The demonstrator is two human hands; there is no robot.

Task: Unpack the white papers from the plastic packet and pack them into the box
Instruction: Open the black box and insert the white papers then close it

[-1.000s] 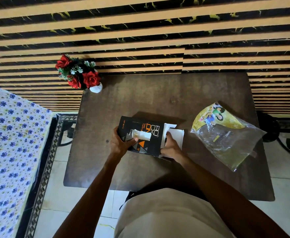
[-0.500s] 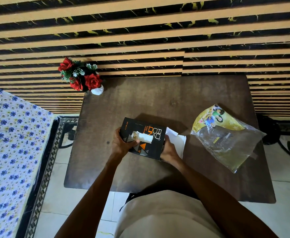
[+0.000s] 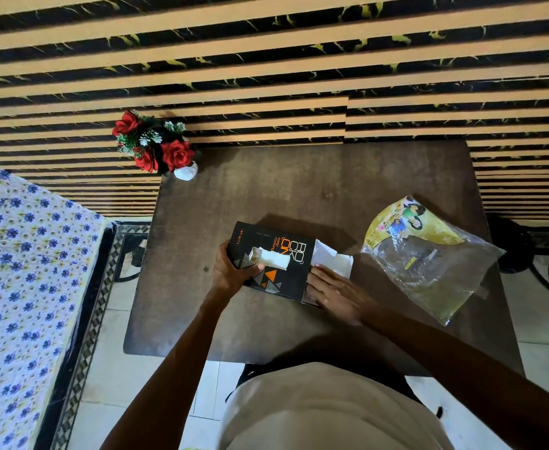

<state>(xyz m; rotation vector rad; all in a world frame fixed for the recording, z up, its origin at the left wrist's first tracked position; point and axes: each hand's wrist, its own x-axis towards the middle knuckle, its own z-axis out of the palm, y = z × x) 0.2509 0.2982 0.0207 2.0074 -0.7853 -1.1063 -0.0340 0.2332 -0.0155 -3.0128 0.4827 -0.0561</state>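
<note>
A black box [image 3: 286, 274] with orange print lies flat in the middle of the dark wooden table [image 3: 299, 190]. A white tissue [image 3: 271, 257] pokes out of the slot in its top. My left hand [image 3: 234, 274] grips the box's left end, thumb on top beside the tissue. White papers [image 3: 333, 259] stick out of the box's open right end. My right hand [image 3: 334, 292] lies flat, fingers together, pressed against that end and the papers. The plastic packet [image 3: 429, 264], clear with a yellow printed top, lies crumpled to the right.
A white vase with red artificial roses [image 3: 159, 147] stands at the table's far left corner. A bed with a blue-flowered sheet [image 3: 23, 287] runs along the left. A striped wall panel rises behind the table. My lap is at the near edge.
My right hand has flattened against the box's right end, and the papers show a little less than one second ago. The left hand keeps its grip on the box.
</note>
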